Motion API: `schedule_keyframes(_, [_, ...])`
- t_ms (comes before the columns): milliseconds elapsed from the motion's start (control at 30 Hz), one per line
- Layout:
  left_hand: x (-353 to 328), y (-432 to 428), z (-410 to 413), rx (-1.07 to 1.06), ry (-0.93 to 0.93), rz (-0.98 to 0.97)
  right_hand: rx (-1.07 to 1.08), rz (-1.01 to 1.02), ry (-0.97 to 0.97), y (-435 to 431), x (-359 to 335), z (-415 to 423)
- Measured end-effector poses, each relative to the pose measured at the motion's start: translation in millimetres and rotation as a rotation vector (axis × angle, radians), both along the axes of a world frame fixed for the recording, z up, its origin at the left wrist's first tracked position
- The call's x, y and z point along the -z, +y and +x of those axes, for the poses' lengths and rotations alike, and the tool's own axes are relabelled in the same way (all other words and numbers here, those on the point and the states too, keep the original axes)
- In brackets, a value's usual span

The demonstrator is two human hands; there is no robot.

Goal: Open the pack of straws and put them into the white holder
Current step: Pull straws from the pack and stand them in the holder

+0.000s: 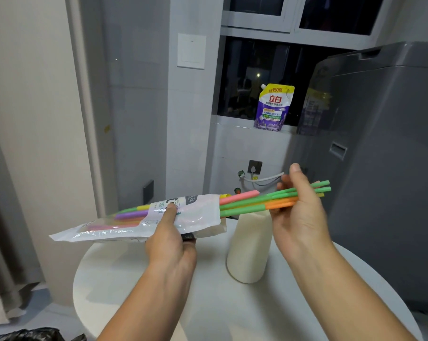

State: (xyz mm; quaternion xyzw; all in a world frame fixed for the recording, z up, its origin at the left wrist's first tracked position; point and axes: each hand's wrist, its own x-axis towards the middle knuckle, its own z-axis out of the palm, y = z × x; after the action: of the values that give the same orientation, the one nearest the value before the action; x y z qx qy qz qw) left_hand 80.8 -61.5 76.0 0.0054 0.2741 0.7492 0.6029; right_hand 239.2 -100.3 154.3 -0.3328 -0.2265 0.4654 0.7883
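Note:
My left hand [171, 239] grips the plastic straw pack [144, 220] from below, thumb on top, holding it level above the round white table [139, 286]. The pack's right end is open. Several coloured straws [247, 200], green, orange, pink and yellow, stick out of that end to the right. My right hand [299, 207] is closed around the outer part of these straws, their green tips showing past my fingers. The white holder [249, 249], a tall tapered cup, stands upright on the table just below the straws, between my two hands.
A grey washing machine [380, 156] stands close on the right. A purple and yellow detergent pouch [273, 108] sits on the window sill behind. A black bag [28, 334] lies on the floor at lower left, and a curtain [1, 242] hangs at left.

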Motion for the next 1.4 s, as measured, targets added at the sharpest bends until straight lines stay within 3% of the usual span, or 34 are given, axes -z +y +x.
schedule_keyframes(267, [2.5, 0.3, -3.0, 0.011, -0.027, 0.008, -0.132, -0.036, -0.241, 5.6, 0.0, -10.1])
schedule_keyframes(567, [0.4, 3.2, -4.3, 0.028, -0.081, -0.044, -0.154, 0.008, -0.027, 5.1, -31.5, 9.8])
schedule_keyframes(1400, [1.7, 9.0, -21.1, -0.019, -0.051, -0.083, 0.011, 0.051, -0.032, 4.1, -59.9, 82.7])
